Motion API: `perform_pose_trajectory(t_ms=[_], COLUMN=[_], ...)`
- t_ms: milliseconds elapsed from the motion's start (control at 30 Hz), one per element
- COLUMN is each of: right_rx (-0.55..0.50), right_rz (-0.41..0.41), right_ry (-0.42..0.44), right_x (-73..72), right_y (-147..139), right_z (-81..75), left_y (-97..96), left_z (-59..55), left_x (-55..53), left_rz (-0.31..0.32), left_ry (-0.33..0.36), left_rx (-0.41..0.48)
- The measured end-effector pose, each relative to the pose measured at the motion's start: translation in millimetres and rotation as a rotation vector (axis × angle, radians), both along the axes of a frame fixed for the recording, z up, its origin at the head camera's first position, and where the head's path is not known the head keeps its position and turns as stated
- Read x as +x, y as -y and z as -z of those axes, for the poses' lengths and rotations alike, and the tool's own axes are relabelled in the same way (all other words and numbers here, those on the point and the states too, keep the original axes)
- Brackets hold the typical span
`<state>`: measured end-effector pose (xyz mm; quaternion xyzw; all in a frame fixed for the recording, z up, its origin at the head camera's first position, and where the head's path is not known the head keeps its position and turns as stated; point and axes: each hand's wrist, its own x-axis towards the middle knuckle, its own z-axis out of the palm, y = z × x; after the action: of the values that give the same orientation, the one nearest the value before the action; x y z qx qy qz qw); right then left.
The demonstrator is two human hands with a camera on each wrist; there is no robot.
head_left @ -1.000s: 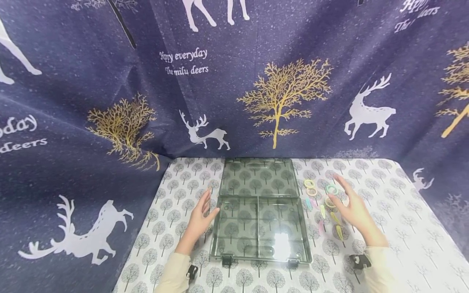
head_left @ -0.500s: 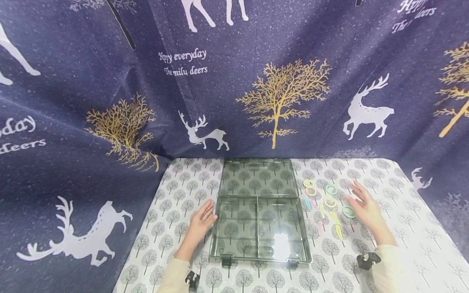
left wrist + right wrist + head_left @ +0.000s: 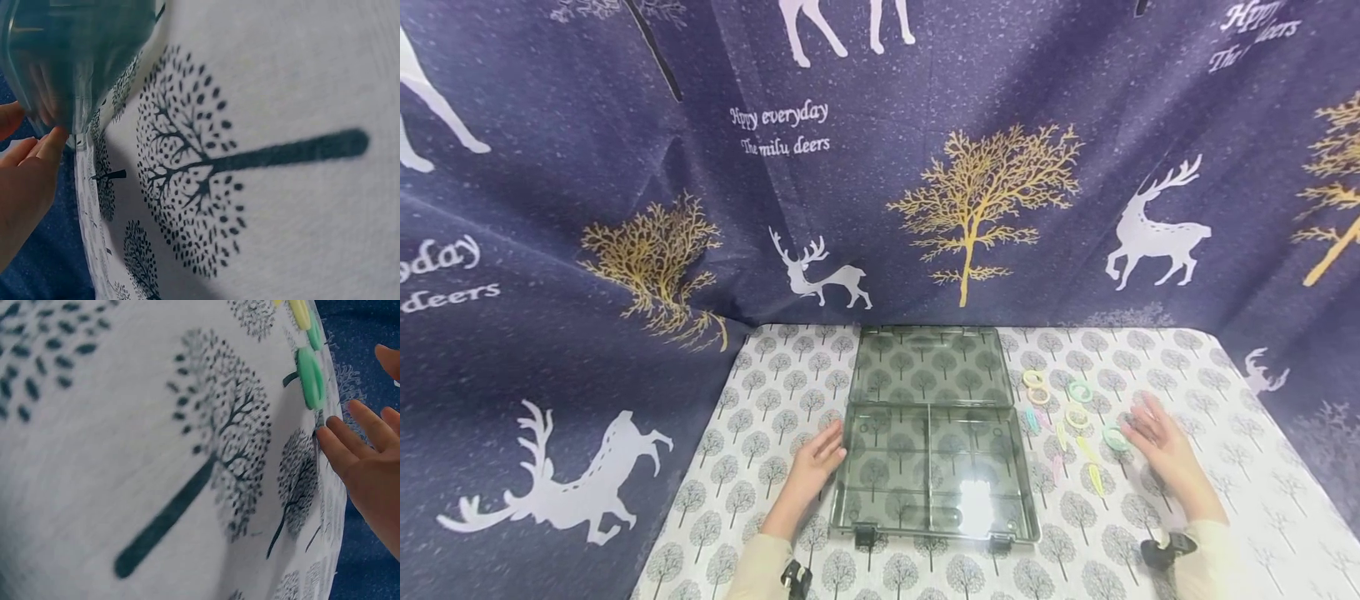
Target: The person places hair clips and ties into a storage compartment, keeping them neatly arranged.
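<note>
A see-through grey-green box [image 3: 887, 477] lies opened on the table, its lid [image 3: 928, 367] folded flat behind. My left hand [image 3: 815, 467] is at the box's left wall, fingers extended; in the left wrist view its fingertips appear to touch the plastic. To the right, my right hand [image 3: 1171, 454] hovers with loosely extended fingers and holds nothing. Its fingertips are just beside a green hair ring [image 3: 1116, 438]. Another green hair ring [image 3: 1079, 391] and a pale yellow hair ring [image 3: 1077, 416] lie farther left. Yellow hair clips [image 3: 1096, 479] and a pink hair clip [image 3: 1057, 469] lie nearer the box.
Two more rings, one yellow [image 3: 1033, 378] and one peach [image 3: 1038, 395], sit by the lid's right edge. A divider [image 3: 929, 467] splits the box, and two latches [image 3: 866, 534] stand at its front. A dark blue deer-print curtain [image 3: 850, 208] hangs behind the tree-print tablecloth [image 3: 1247, 492].
My right hand has moved right and toward me, uncovering the nearer green ring. My left hand has come down against the box's left side. The box has stayed put.
</note>
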<state>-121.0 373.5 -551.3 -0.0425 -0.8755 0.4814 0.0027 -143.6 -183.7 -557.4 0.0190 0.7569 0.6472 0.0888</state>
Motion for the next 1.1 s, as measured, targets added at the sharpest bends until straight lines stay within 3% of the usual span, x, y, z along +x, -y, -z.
perform_pose_trajectory(t_ms=[333,467,733,1100], right_rx=[0.051,0.108,0.127,0.217], right_rz=[-0.004,0.001,0.048,0.082], right_ry=[0.126,0.123,0.134,0.099], right_x=[2.8,3.9,-1.6,-1.6], right_y=[1.5,2.2,0.4,3.6], right_z=[8.0,11.2,20.9,18.6], left_y=[0.8,1.4,0.6,-3.0], left_z=[5.5,5.7,5.6,7.6], left_x=[1.5,2.7,1.7,0.6], left_rz=[-0.017,-0.023,-0.028,-0.041], left_ry=[0.009,0.023,0.033,0.033], left_rx=[-0.036,-0.052,-0.049,-0.022])
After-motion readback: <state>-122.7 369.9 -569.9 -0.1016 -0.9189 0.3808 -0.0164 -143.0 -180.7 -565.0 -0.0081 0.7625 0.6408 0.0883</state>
